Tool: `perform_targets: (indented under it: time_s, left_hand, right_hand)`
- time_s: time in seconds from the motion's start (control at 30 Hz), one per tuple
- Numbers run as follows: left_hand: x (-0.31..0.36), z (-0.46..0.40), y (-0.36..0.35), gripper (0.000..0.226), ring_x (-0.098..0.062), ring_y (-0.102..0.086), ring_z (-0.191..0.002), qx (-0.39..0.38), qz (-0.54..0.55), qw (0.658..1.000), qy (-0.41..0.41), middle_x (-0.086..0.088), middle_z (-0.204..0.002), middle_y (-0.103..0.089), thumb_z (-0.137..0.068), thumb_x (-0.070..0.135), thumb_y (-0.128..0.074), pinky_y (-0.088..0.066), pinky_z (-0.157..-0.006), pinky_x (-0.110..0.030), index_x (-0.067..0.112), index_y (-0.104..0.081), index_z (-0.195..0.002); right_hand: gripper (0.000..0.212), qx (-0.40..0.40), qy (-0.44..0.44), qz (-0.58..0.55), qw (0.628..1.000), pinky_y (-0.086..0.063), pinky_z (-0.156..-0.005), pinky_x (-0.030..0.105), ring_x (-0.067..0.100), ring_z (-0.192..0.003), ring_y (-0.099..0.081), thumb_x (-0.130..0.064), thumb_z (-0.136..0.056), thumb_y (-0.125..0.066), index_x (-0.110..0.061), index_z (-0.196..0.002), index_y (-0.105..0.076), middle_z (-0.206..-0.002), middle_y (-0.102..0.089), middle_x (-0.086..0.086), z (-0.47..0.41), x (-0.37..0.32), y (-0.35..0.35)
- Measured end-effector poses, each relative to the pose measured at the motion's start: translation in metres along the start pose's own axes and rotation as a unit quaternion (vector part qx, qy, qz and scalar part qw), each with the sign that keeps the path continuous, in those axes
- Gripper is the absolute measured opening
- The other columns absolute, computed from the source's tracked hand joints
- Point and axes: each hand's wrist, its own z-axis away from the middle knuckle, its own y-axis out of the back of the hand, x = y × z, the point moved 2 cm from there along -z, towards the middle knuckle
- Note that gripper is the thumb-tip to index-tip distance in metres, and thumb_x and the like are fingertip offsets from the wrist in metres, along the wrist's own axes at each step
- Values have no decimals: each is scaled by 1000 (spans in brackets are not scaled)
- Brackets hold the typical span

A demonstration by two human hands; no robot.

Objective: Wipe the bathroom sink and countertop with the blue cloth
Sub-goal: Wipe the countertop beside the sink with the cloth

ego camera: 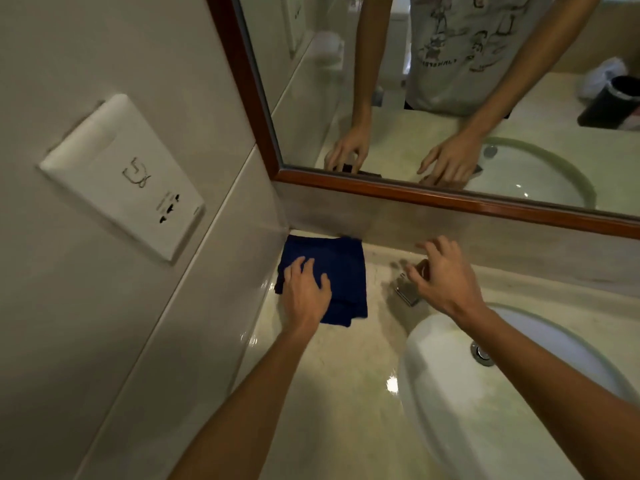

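The left hand [304, 289] pressed flat, fingers spread, on the blue cloth [341, 271] at frame centre. The right hand [446, 278], fingers loosely curled, hovered over the faucet [408, 289]; grip could not be determined.

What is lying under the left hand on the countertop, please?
A folded blue cloth lies flat under the left hand, in the corner of the countertop. The counter beneath the cloth is covered from view.

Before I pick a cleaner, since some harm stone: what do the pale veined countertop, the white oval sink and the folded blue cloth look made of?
Pale veined countertop: polished marble or a look-alike, glossy with beige veining. White oval sink: glazed ceramic by its smooth white sheen. Folded blue cloth: soft matte fabric, possibly microfibre, under the left hand.
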Motion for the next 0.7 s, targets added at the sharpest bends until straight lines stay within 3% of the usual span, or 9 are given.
perform_targets:
  time_s: [0.13,0.3,0.53,0.7]
  left_hand:
    - [4,-29,-33,71,-32,-26,-149,19,-28,999,34,-14,-163,-29,-100,55,-49,-27,-120,-47,11,-38,-154]
    - [-2,-57,-69,92,-33,-15,-154,22,-38,996,80,-18,-166,-20,-96,73,-38,-9,-126,-47,6,-27,-159]
    - [-22,-88,-74,89,-34,-30,-149,82,-95,992,33,-17,-161,-35,-90,71,-45,-21,-124,-47,6,-42,-152]
    - [-22,-94,-77,87,-32,-31,-148,96,-126,987,25,-10,-159,-40,-91,72,-43,-24,-122,-48,9,-45,-151]
  right_hand:
    - [52,-40,41,48,997,-51,-96,43,23,-117,-52,-49,-99,-52,-16,-139,-52,-131,-52,6,10,14,-23]
    - [38,-3,69,89,994,-52,-89,42,25,-111,-53,-41,-100,-54,-15,-127,-59,-120,-57,5,8,19,-31]
    - [34,0,64,96,993,-53,-85,40,23,-110,-53,-39,-99,-54,-15,-122,-61,-116,-56,3,7,23,-35]
    - [37,-9,59,95,994,-52,-88,40,23,-111,-51,-45,-100,-52,-16,-122,-59,-118,-55,3,7,22,-37]
